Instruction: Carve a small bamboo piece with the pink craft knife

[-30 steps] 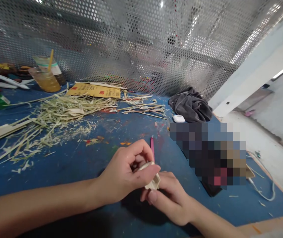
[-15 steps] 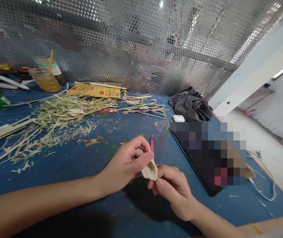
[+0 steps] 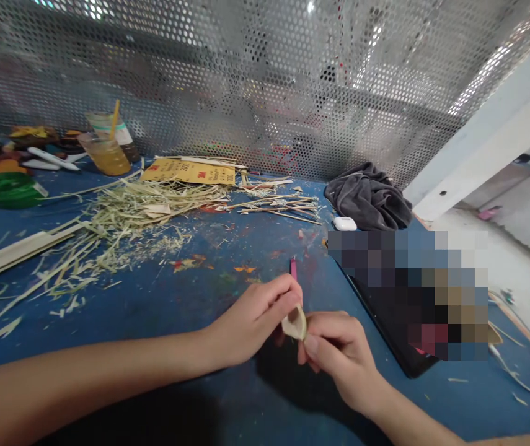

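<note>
Between my hands is a small, pale, cupped piece (image 3: pixel 295 323) that looks like thin wood or plant strip, its hollow partly facing me. My left hand (image 3: pixel 262 313) is closed on its upper edge, thumb against bent fingers. At the piece's lower right edge, the thumb and forefinger of my right hand (image 3: pixel 341 356) pinch it. Fingers cover parts of the piece, so its full outline is hidden. Just beyond my left fingertips, a slim pink tool (image 3: pixel 293 268) lies on the blue table (image 3: pixel 227 248); its near end is hidden.
Shredded plant strips (image 3: pixel 129 204) are heaped at left, beside yellow 3M sandpaper (image 3: pixel 188 170). Thin tied sticks (image 3: pixel 278 203), a white earbud case (image 3: pixel 344 223) and a dark cloth (image 3: pixel 369 195) lie farther back. A black tablet (image 3: pixel 385 322), partly blurred, is at right; a drink cup (image 3: pixel 104 155) stands back left.
The cupped piece has turned and tilted, showing a more rounded rim. My left fingers have folded down closer over it. The whole view has shifted, so everything sits farther right.
</note>
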A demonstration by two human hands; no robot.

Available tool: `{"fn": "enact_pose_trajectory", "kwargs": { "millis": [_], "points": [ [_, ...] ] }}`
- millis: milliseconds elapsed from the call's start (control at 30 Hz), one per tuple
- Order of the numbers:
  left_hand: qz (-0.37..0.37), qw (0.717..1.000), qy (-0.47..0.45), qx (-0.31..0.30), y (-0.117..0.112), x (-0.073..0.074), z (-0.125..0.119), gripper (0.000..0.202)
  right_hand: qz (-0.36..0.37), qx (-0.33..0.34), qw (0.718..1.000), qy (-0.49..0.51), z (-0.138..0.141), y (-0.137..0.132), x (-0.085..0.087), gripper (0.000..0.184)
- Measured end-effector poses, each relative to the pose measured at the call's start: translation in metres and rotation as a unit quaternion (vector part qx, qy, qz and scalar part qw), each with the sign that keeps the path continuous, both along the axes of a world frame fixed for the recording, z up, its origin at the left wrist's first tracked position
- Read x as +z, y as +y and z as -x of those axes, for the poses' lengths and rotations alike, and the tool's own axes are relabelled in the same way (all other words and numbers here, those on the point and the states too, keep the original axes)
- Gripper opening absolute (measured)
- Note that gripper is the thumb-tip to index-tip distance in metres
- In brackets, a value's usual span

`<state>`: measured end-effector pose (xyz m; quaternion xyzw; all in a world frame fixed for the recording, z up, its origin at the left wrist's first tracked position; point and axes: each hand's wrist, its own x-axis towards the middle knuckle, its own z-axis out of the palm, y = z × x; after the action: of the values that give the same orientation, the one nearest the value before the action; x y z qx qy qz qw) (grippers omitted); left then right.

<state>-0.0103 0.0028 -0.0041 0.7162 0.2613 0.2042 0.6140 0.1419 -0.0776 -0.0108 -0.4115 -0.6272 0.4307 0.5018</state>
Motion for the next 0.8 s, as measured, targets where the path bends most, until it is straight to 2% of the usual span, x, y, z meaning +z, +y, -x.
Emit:
{"fn": "enact_pose_trajectory", "kwargs": {
  "millis": [67, 100, 167, 233, 367, 567, 800],
  "points": [
    [-0.143, 0.989, 0.011, 0.014, 0.0056, -0.0001, 0.0033, 0.036, 0.034, -0.044, 0.998, -0.002, -0.0009, 0.0022, -0.002, 0.03],
    [-0.19, 0.982, 0.01, 0.006, 0.0081, -0.0004, 0.005, 0.038, 0.055, -0.062, 0.997, 0.0, -0.0013, 0.0036, -0.0031, 0.029],
    [-0.236, 0.971, 0.017, -0.022, 0.0112, -0.0012, 0.0073, 0.041, 0.092, -0.088, 0.992, 0.004, -0.0015, 0.0061, -0.0048, 0.027],
    [-0.245, 0.967, 0.047, -0.047, 0.0116, -0.0016, 0.0078, 0.043, 0.105, -0.099, 0.99, 0.0, -0.001, 0.0076, -0.005, 0.026],
    [-0.215, 0.97, 0.079, -0.084, 0.0085, 0.0006, 0.005, 0.042, 0.095, -0.098, 0.991, -0.006, -0.0001, 0.0074, -0.0023, 0.026],
    [-0.159, 0.98, 0.1, -0.071, 0.0059, 0.0023, 0.0046, 0.04, 0.068, -0.102, 0.992, -0.035, -0.0001, 0.0087, -0.0039, 0.026],
    [-0.226, 0.965, 0.098, -0.088, 0.0034, -0.005, 0.0074, 0.032, -0.042, -0.142, 0.975, -0.166, 0.0034, 0.0101, -0.006, 0.029]
  ]
}}
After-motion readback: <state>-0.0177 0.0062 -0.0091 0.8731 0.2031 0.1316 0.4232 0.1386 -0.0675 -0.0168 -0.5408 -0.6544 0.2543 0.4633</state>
